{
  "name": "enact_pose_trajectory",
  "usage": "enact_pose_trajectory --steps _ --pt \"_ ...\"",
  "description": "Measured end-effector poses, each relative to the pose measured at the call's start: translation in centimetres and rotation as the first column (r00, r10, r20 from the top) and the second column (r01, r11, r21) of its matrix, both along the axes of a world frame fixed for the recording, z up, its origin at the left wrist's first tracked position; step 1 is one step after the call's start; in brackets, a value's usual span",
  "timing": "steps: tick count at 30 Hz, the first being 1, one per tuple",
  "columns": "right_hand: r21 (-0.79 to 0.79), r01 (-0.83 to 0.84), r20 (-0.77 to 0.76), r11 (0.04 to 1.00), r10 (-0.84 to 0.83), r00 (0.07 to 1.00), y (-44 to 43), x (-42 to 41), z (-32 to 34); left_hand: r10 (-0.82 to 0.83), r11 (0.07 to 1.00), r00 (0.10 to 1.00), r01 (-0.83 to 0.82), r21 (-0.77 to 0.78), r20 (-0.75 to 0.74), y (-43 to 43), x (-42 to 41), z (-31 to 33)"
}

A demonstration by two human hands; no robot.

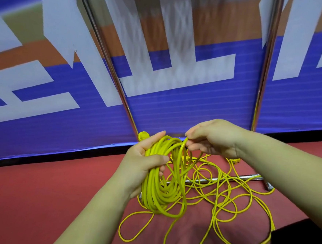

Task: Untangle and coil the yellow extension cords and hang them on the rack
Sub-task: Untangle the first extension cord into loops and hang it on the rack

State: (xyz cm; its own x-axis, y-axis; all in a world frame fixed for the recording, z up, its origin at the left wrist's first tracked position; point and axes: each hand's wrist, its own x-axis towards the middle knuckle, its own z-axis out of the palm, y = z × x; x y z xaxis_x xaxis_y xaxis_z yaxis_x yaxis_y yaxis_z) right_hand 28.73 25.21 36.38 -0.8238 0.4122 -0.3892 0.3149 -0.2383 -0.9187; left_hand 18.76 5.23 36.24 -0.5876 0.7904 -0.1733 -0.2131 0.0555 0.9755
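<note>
Yellow extension cords (227, 193): I see loose tangled loops spread on the red floor (36, 199), lying across the base bar of the rack (110, 67).
Coil (159, 188): gathered loops hang in a bundle from the left hand.
Left hand (144, 164): fingers and thumb curled round the coil's upper part; a yellow plug (143, 135) shows just above it.
Right hand (212, 138): fingertips pinch one strand at the coil's top, near the left hand.
Rack uprights: two shiny metal poles stand before a blue and white banner (176, 111).
</note>
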Motion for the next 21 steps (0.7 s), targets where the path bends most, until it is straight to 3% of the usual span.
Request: enact_pose_trajectory --steps 4,12,21 --pt "0.146 -0.193 -0.032 0.970 0.199 0.979 0.7 0.8 1.2 0.019 1.000 1.000 -0.019 -0.001 0.003 0.3 0.3 0.0" --pt "0.407 -0.384 -0.105 0.829 0.460 0.882 0.0 1.2 2.2 0.037 0.994 0.998 -0.043 0.097 0.058 0.9 0.7 0.2" --pt "0.327 -0.271 -0.240 0.905 0.357 0.903 -0.4 0.6 2.3 -0.091 0.981 0.984 0.062 0.184 0.154 1.2 1.6 0.2"
